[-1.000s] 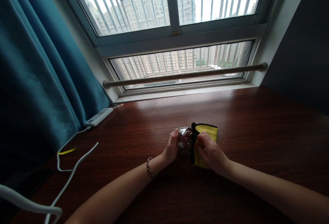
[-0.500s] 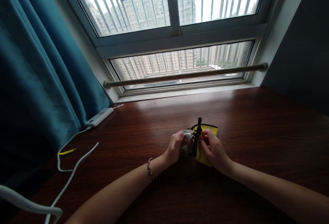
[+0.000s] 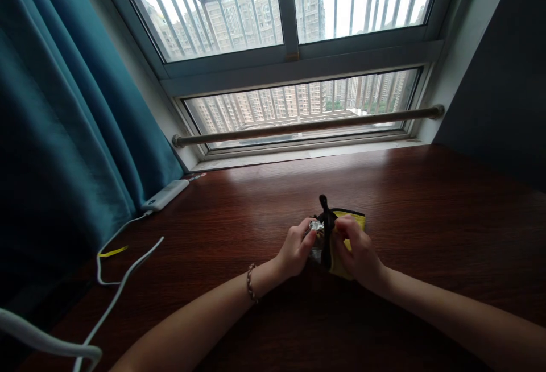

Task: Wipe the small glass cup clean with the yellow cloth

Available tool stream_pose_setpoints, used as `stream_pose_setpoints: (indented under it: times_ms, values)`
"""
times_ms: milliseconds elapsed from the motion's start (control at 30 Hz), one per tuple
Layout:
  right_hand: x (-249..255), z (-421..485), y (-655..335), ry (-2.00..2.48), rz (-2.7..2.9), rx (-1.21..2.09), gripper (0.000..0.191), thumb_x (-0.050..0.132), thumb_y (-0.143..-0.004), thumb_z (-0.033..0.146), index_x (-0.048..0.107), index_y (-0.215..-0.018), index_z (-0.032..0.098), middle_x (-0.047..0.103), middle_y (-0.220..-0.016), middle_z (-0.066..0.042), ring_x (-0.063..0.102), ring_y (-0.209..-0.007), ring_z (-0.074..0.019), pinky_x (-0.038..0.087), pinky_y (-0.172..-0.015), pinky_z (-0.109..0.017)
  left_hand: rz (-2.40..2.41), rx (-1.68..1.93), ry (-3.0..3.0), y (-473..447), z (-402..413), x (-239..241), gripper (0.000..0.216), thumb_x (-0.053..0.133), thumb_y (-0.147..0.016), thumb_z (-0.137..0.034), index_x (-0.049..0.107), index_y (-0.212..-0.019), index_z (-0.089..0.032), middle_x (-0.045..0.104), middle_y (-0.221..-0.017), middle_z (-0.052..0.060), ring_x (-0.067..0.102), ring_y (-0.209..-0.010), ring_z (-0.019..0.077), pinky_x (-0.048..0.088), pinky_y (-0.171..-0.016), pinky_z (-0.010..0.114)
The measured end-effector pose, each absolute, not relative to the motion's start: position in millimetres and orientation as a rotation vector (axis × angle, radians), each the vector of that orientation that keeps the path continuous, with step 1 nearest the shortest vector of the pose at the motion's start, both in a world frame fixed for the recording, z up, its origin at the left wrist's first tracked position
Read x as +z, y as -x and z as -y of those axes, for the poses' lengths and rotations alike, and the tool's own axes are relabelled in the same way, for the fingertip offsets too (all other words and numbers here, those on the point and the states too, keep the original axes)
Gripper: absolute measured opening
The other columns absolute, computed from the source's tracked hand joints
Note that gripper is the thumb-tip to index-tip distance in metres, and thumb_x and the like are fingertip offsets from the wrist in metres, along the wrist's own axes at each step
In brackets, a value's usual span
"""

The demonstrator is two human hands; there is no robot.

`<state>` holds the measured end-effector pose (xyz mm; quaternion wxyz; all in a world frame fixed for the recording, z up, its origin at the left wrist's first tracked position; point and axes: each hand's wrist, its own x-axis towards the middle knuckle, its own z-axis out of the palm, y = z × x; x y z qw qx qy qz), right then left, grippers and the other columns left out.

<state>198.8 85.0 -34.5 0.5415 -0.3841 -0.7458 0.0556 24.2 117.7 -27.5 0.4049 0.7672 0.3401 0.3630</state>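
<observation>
Left hand [image 3: 293, 252]: fingers curled around a small clear faceted glass object [image 3: 316, 239], holding it above the dark reddish-brown wooden table [image 3: 426, 213]. Right hand [image 3: 356, 249]: fingers closed on a yellow cloth with black edging [image 3: 346, 264], pressed against the glass. A beaded bracelet [image 3: 251, 282] circles the left wrist. Far left, a white power bank [image 3: 165, 194] lies beside a teal curtain [image 3: 63, 133].

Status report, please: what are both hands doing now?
Left hand grips shiny clear wrapper. Right hand holds yellow pouch by its black edge. Nothing between them; white cable lies far left.
</observation>
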Motion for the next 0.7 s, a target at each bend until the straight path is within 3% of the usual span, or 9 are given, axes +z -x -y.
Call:
stream_pose_setpoints:
  times_ms: [100,233,333,467,533,600,700]
  values:
    - [-33,-85,-202,0.902,1.76,0.084,0.016,0.045,-0.088,0.007,0.045,-0.099,0.019,0.051,-0.088,-0.006,0.053,-0.077,-0.0136,0.05,-0.067,-0.026,-0.839,0.902,-1.995,-24,-113,-26,0.042,0.037,-0.093,-0.048,0.054,-0.107,-0.012,0.062,-0.087,0.008,0.055,-0.077,0.0177,0.041,-0.073,0.03]
    - [-27,-72,-203,0.598,2.043,-0.176,0.029,0.053,-0.081,0.007,0.047,-0.109,0.016,0.056,-0.093,-0.009,0.052,-0.08,-0.0176,0.05,-0.069,-0.031,-0.724,0.904,-2.072,-23,-111,-26,0.046,0.042,-0.09,-0.05,0.054,-0.114,-0.013,0.063,-0.107,0.012,0.059,-0.097,0.0233,0.044,-0.087,0.033]
    - [-26,-69,-202,0.615,2.041,-0.148,0.028,0.054,-0.081,0.008,0.047,-0.108,0.016,0.055,-0.092,-0.008,0.052,-0.081,-0.0168,0.049,-0.069,-0.029,-0.703,0.926,-2.099,-22,-112,-27,0.046,0.042,-0.089,-0.05,0.053,-0.116,-0.013,0.064,-0.108,0.012,0.06,-0.099,0.0235,0.045,-0.088,0.033]
    - [-32,-80,-198,0.935,1.757,0.198,0.008,0.043,-0.091,0.015,0.047,-0.098,0.018,0.053,-0.091,-0.007,0.053,-0.079,-0.0138,0.047,-0.068,-0.027,-0.748,1.007,-2.131,-18,-111,-29,0.049,0.042,-0.089,-0.05,0.051,-0.117,-0.012,0.063,-0.089,0.008,0.055,-0.072,0.0165,0.044,-0.068,0.029]
    - [-36,-86,-196,1.091,1.609,0.498,0.013,0.037,-0.094,0.027,0.047,-0.095,0.018,0.055,-0.088,-0.007,0.055,-0.078,-0.0154,0.047,-0.067,-0.029,-0.798,1.073,-2.15,-17,-110,-29,0.057,0.047,-0.085,-0.055,0.047,-0.124,-0.012,0.062,-0.088,0.007,0.052,-0.066,0.0152,0.042,-0.065,0.03]
    - [-38,-90,-195,1.145,1.462,0.826,0.022,0.038,-0.092,0.036,0.048,-0.095,0.017,0.059,-0.089,-0.008,0.057,-0.079,-0.0176,0.047,-0.068,-0.031,-0.858,1.13,-2.172,-16,-110,-30,0.062,0.054,-0.081,-0.055,0.045,-0.128,-0.015,0.062,-0.099,0.009,0.055,-0.077,0.0178,0.044,-0.074,0.032]
    - [-39,-91,-192,1.046,1.254,1.201,0.029,0.054,-0.082,0.04,0.049,-0.097,0.016,0.061,-0.097,-0.008,0.058,-0.087,-0.0191,0.047,-0.076,-0.032,-0.978,1.217,-2.248,-18,-114,-32,0.074,0.07,-0.072,-0.05,0.042,-0.134,-0.021,0.053,-0.124,0.012,0.053,-0.108,0.0251,0.041,-0.094,0.038]
